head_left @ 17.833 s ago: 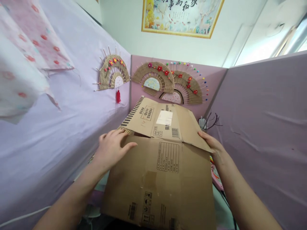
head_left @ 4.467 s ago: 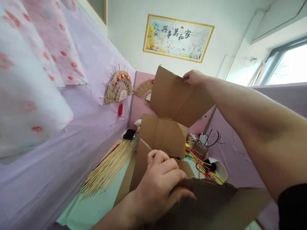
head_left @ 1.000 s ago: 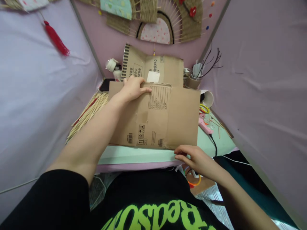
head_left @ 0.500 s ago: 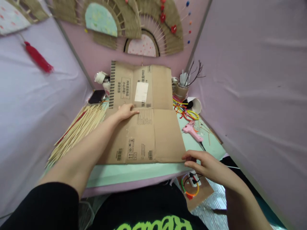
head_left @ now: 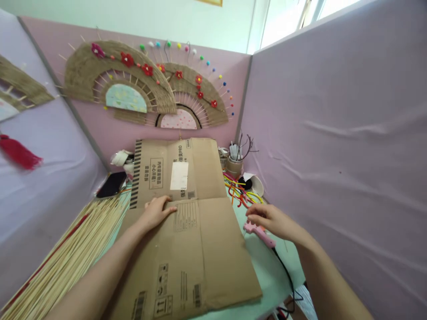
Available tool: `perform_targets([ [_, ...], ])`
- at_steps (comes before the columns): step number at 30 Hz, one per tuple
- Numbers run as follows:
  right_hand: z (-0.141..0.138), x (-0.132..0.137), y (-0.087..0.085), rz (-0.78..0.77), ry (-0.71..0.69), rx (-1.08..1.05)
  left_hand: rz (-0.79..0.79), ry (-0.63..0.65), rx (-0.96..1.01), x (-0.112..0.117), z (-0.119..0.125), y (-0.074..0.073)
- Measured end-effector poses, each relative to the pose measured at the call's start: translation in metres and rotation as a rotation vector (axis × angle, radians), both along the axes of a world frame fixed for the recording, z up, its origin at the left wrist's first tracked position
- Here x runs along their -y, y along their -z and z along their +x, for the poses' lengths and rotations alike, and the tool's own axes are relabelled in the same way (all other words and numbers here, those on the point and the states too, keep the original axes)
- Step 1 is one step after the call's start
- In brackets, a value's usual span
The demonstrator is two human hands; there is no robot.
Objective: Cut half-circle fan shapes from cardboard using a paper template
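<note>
A large sheet of flattened cardboard with printed text, barcodes and a white label covers most of the table, its far part rising at a crease toward the back wall. My left hand lies on it near that crease, thumb held apart from the fingers. To the right of the cardboard, my right hand hovers over a pink glue gun, partly covering its body. Its fingers are loosely bent and apart, with nothing visible in them. The glue gun's black cord trails toward the table's front edge.
Thin wooden sticks lie in a pile on the left, with a phone behind them. Coloured pipe cleaners and a pot of twigs stand back right. Decorated fans hang on the partition.
The view has tilted upward, showing more wall. My right hand has left the cardboard's near right corner and moved forward to the glue gun. My left hand stays on the cardboard.
</note>
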State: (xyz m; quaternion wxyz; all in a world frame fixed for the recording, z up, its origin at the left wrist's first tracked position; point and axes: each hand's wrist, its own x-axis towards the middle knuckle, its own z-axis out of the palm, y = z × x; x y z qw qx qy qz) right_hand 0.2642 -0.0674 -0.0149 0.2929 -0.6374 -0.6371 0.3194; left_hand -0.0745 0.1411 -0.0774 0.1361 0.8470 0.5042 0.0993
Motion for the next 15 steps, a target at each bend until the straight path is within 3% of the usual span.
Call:
perform_targets([
  [5,0.035,-0.061,-0.004,0.056,0.210,0.087,0.096,-0.027,0.066,0.000,-0.003,-0.007],
  [10,0.078,-0.130,0.006,-0.011,0.421,0.118,0.202,-0.098,0.096,0.003,-0.005,-0.018],
  [15,0.102,-0.201,0.016,0.045,0.583,0.129,0.190,-0.092,0.115,0.005,-0.004,-0.026],
])
